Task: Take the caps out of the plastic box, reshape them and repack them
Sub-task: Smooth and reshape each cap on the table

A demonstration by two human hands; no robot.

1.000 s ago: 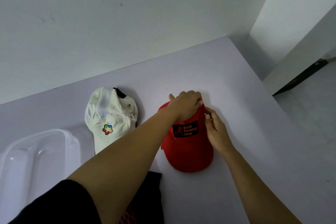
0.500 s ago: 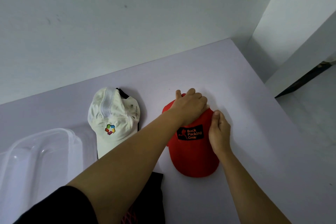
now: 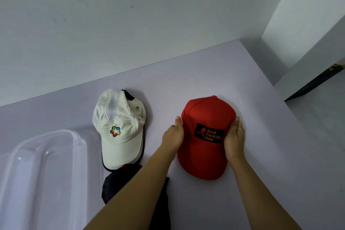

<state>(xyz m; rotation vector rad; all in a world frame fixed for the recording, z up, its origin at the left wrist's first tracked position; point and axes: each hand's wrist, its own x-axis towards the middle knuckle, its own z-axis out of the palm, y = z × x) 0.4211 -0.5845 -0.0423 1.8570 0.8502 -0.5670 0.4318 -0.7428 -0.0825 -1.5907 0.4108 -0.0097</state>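
A red cap [image 3: 205,114] with a black "Back Packing Gear" patch lies on the table, crown rounded, brim toward me. My left hand [image 3: 173,134] presses its left side and my right hand [image 3: 234,136] cups its right side. To the left lies a white cap [image 3: 119,123] with a coloured logo, stacked on a dark-edged cap. A dark cap [image 3: 119,179] sits near me, partly under my left forearm. The clear plastic box [image 3: 43,164] stands at the left.
The pale table [image 3: 205,73] meets a white wall at the back. Its right edge [image 3: 291,106] drops to the floor, with a white pillar and a dark gap beyond.
My left hand came off the top of the red cap's crown and moved to its left side. My right hand slid to its right side. The crown now shows fully.
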